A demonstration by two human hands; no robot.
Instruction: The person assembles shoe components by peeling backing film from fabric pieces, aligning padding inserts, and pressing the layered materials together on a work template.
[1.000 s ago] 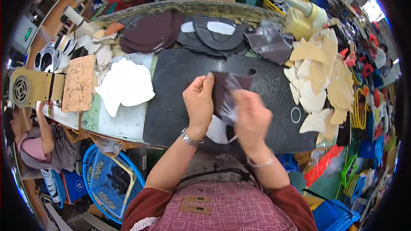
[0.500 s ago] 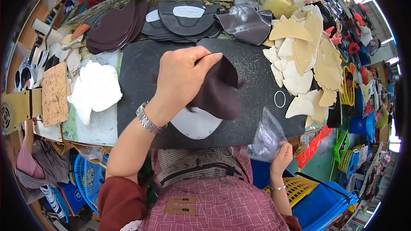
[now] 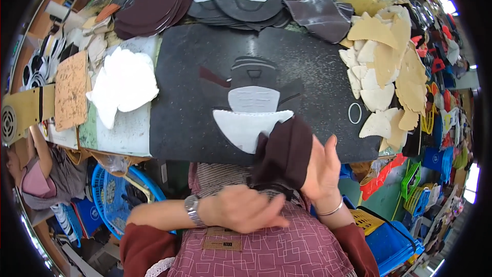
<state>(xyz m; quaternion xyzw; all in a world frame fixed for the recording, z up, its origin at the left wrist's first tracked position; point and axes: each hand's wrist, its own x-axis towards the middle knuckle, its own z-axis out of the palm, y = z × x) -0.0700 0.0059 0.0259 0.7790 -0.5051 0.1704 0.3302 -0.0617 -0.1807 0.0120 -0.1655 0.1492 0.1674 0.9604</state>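
At the near edge of the black mat [image 3: 179,118], a folded dark brown leather piece [image 3: 289,154] rests against my right hand [image 3: 323,174]. The right fingers are partly behind the leather and it stays up with that hand. My left hand [image 3: 248,208] is in front of my apron, blurred, with fingers stretched out and apart and nothing visible in them. On the mat lies a dark shaped piece [image 3: 254,74] with a grey-white printed patch [image 3: 253,99]. Beside its near end is a white curved piece [image 3: 246,127] with a notched edge. A narrow brown strip [image 3: 214,77] lies to the left.
Stacks of brown leather pieces [image 3: 148,13] and black pieces [image 3: 246,2] line the back, beside a shiny dark piece [image 3: 323,15]. White pieces [image 3: 125,84] sit left, beige pieces [image 3: 410,72] right. A white ring [image 3: 354,113] lies on the mat. A blue basket [image 3: 105,195] stands below.
My left hand has dropped from above the mat to my apron, and the brown leather is now at my right hand. The clear plastic bag has left my right hand and is no longer visible.
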